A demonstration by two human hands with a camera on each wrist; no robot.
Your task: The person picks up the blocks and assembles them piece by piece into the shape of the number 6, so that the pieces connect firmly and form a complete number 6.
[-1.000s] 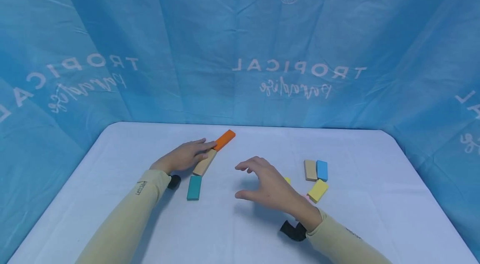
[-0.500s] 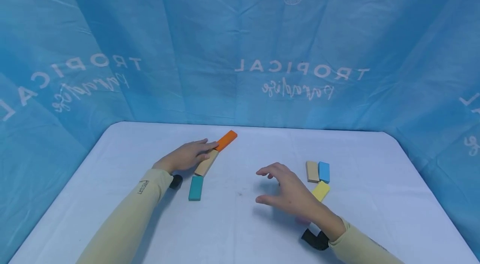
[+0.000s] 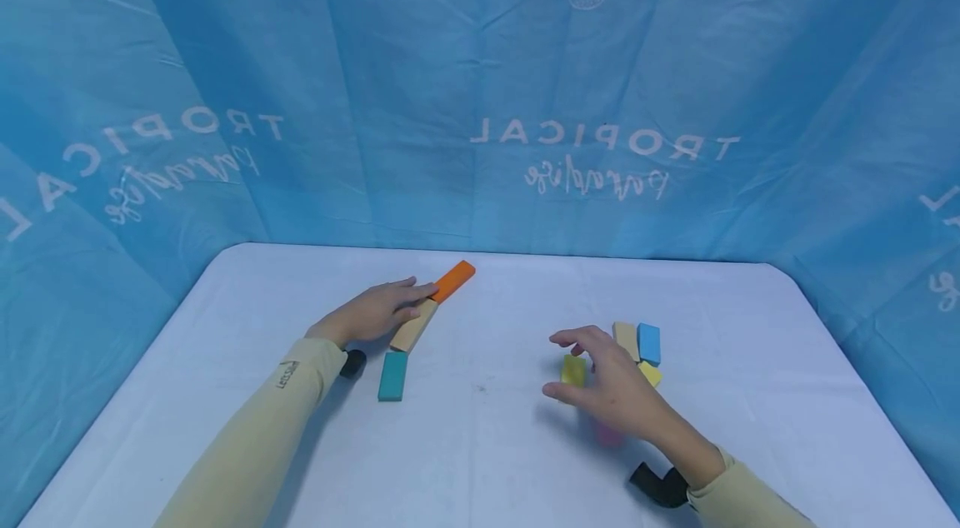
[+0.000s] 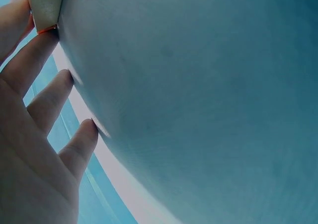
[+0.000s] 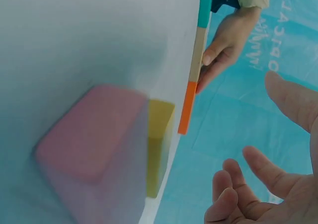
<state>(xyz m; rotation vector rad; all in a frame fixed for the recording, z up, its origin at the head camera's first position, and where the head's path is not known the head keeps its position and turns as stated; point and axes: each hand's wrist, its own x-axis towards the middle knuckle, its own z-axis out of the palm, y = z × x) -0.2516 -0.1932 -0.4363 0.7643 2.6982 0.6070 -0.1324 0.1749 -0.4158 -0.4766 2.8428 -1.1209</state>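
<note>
The left hand, fingers outstretched, rests where wooden block and orange block meet, toward the tabletop's far edge; light pressure should keep them aligned. The right hand, wide, holding nothing, hangs near a yellow block nearer the right edge.

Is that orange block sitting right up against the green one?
No, a plain wooden block lies between the orange block and the green block.

There are an orange block, a tan block, a teal block and white-lettered blue backdrop.
</note>
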